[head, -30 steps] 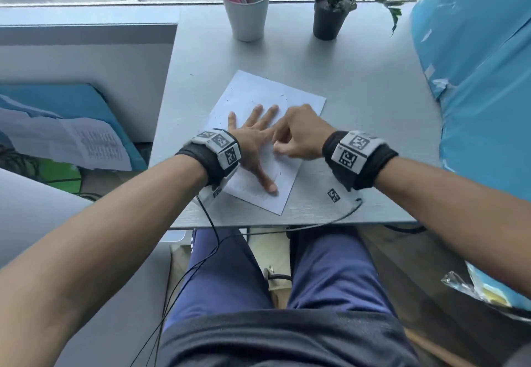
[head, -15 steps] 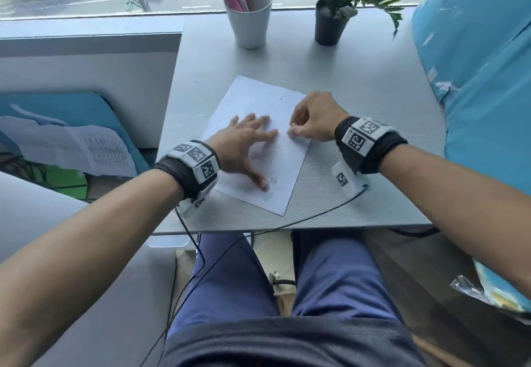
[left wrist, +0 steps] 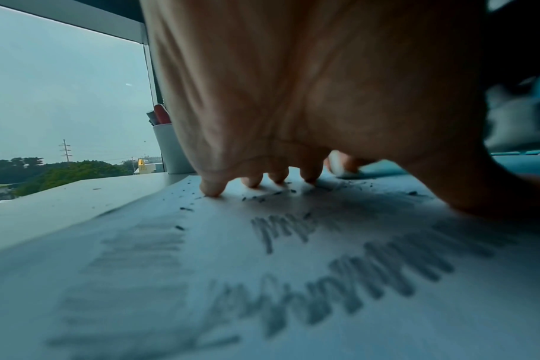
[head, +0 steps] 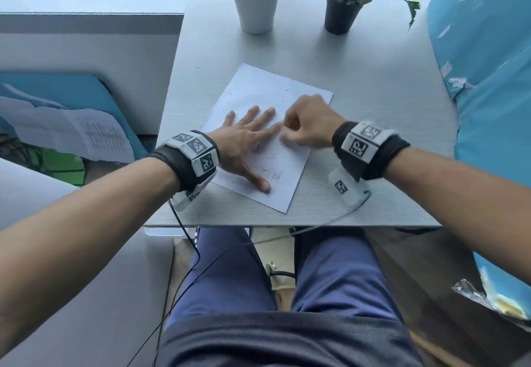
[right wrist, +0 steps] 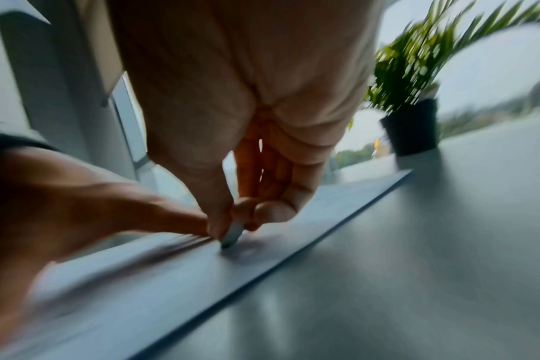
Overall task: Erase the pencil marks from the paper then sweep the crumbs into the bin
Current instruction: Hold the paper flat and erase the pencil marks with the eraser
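Observation:
A white sheet of paper [head: 258,91] lies at an angle on the grey desk [head: 373,85]. Grey pencil scribbles [left wrist: 339,280] mark the part under my left palm, and dark eraser crumbs [head: 268,170] are scattered over the sheet. My left hand [head: 250,139] lies flat on the paper with its fingers spread, pressing it down. Just right of the left fingertips, my right hand [head: 304,125] pinches a small pale eraser [right wrist: 231,236] between thumb and fingers, its tip on the paper. The right wrist view is blurred by motion. No bin shows in any view.
A white cup of pens [head: 256,4] and a potted plant in a black pot [head: 342,13] stand at the desk's far edge by the window. Blue wrapped material [head: 488,79] borders the desk on the right. Cables hang over the near edge above my legs.
My right hand with the eraser has shifted back and forth over the paper's middle, now close to my left fingertips again. The left hand stays flat on the sheet. The head view moved slightly.

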Available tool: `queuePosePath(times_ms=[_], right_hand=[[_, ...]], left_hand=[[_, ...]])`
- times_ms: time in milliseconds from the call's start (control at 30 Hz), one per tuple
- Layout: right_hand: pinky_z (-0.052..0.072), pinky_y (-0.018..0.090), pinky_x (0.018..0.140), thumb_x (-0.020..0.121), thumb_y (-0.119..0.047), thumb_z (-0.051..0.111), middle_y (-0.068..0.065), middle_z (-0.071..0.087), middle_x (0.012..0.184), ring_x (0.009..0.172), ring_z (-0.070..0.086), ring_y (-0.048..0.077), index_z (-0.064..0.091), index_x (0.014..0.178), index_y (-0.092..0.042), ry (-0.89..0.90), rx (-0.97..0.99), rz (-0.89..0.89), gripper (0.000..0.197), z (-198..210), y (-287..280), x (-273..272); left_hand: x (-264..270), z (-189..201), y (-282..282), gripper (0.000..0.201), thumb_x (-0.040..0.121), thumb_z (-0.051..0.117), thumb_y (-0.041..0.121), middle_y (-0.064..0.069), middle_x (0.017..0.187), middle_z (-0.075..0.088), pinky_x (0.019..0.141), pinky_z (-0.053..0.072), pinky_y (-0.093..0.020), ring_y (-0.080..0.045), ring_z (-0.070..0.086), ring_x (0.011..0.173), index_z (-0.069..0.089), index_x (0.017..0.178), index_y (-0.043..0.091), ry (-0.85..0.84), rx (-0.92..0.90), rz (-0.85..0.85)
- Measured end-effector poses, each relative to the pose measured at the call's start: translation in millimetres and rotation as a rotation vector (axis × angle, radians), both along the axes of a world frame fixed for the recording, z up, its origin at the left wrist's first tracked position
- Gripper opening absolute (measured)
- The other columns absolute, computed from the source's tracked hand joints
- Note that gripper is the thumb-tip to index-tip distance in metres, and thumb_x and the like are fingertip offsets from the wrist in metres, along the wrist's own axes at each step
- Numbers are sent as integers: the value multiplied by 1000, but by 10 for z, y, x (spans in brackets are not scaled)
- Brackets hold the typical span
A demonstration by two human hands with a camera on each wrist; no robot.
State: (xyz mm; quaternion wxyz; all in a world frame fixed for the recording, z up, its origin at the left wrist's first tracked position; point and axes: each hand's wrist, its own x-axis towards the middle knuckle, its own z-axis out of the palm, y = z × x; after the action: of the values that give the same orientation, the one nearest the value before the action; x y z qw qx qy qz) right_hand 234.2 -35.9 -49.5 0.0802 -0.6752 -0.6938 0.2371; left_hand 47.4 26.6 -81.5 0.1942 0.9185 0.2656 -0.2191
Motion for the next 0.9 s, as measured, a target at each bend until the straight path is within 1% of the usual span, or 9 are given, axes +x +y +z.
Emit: queuePosePath(times_ms=[100,200,300,433,567,700,767,833,900], right_hand=[[44,23,62,78,-20,67,8,71,74,68,63,21,76,76,-6,-15,90,-64,17,15,91,69],[45,21,49,77,-20,69,6,66,64,55,56,13,72,66,-8,16,-46,117,17,-24,-292,-276],[57,29,58,77,-20,71,6,71,67,61,67,18,76,72,-8,58,-59,95,14,9,-177,-150],[56,30,70,76,-18,68,9,73,73,70,69,21,77,77,-5,15,111,-67,15,76,99,130],[53,30,56,72,-18,72,6,68,62,58,64,19,73,66,-6,71,-62,157,13,6,-350,-264],[55,23,61,75,-22,74,4,73,69,65,68,16,77,74,-9,72,54,-28,14,67,71,92],[48,20,55,74,-22,74,5,72,68,63,65,16,76,71,-7,82,108,-51,15,48,108,101],[41,20,50,72,-19,72,6,66,61,55,58,20,70,64,-5,70,59,59,17,-22,-114,-145],[43,14,50,73,-19,74,4,66,61,55,60,19,72,64,-7,94,-62,177,15,-34,-329,-294]], left_hand=[[13,14,-26,147,48,68,90,6,161,-31,116,-12,-66,-22,-32,147,-18,155,38,8,3,15],[22,10,-29,149,46,66,91,5,160,-33,115,-12,-67,-23,-34,145,-19,155,36,23,-5,21],[36,21,-21,149,46,64,92,5,160,-34,115,-11,-68,-24,-34,145,-21,155,36,37,-9,13],[34,43,-25,147,47,64,92,7,160,-34,114,-13,-68,-22,-35,145,-22,153,38,50,-14,20],[33,36,-20,150,45,65,91,5,160,-35,114,-12,-69,-24,-35,145,-22,154,36,46,-17,12],[52,24,-7,151,46,66,92,7,159,-36,113,-14,-69,-22,-36,144,-22,154,35,47,-21,18],[56,27,-19,151,46,66,93,7,159,-36,113,-15,-69,-22,-37,144,-23,154,35,50,-26,30],[55,4,-20,153,44,65,94,7,158,-37,113,-15,-69,-22,-38,143,-24,154,35,49,-21,23],[52,1,-14,154,43,64,95,8,158,-38,113,-15,-69,-22,-39,142,-26,153,36,47,-22,22]])
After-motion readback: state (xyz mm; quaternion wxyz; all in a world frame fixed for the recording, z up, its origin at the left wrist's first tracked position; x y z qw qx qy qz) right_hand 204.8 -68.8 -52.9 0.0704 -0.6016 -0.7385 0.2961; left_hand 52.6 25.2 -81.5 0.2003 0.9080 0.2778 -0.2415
